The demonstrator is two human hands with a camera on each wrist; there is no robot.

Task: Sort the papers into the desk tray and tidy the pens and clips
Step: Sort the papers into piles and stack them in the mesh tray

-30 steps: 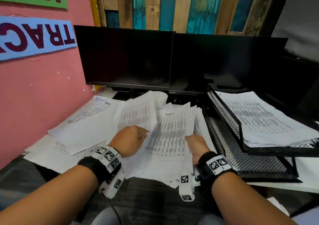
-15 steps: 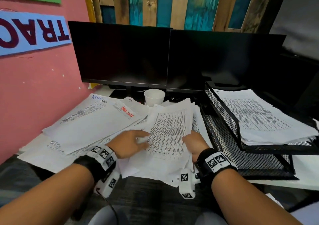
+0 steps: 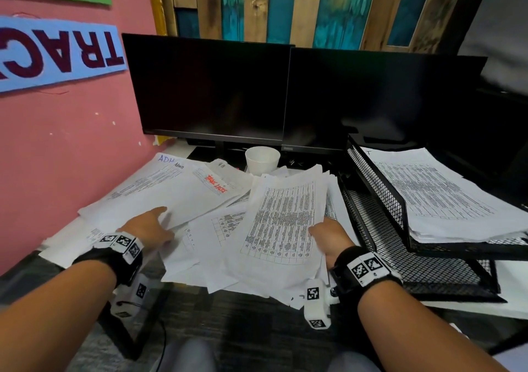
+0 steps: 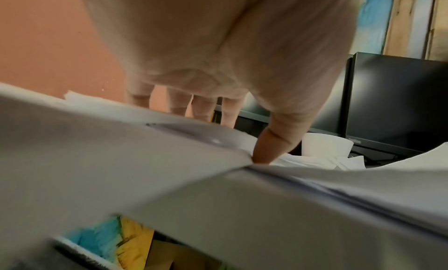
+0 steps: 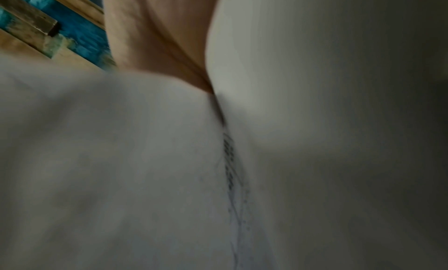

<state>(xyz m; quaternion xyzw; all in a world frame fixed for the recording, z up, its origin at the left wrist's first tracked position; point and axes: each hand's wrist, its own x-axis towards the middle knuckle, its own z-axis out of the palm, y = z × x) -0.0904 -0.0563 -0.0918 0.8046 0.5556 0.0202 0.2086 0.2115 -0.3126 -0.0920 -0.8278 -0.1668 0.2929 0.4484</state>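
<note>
Loose printed papers cover the desk in the head view. My right hand (image 3: 328,236) pinches the right edge of a bundle topped by a sheet with a printed table (image 3: 280,220), thumb on top; the right wrist view shows skin (image 5: 155,44) pressed against blurred paper. My left hand (image 3: 148,226) lies with straight fingers on the left stack (image 3: 160,189), its thumb (image 4: 266,149) pressing into a paper fold. At the right is a black mesh desk tray (image 3: 380,189) whose upper tier holds a stack of papers (image 3: 428,194). I see no pens or clips.
A white paper cup (image 3: 262,160) stands behind the papers, in front of two dark monitors (image 3: 214,86). A pink wall (image 3: 71,143) bounds the desk on the left. The tray's lower tier (image 3: 405,260) shows bare mesh. The papers overhang the desk's front edge.
The left hand laid down the sheet it held raised a second ago and moved left onto the left stack. The right hand kept its hold on the bundle.
</note>
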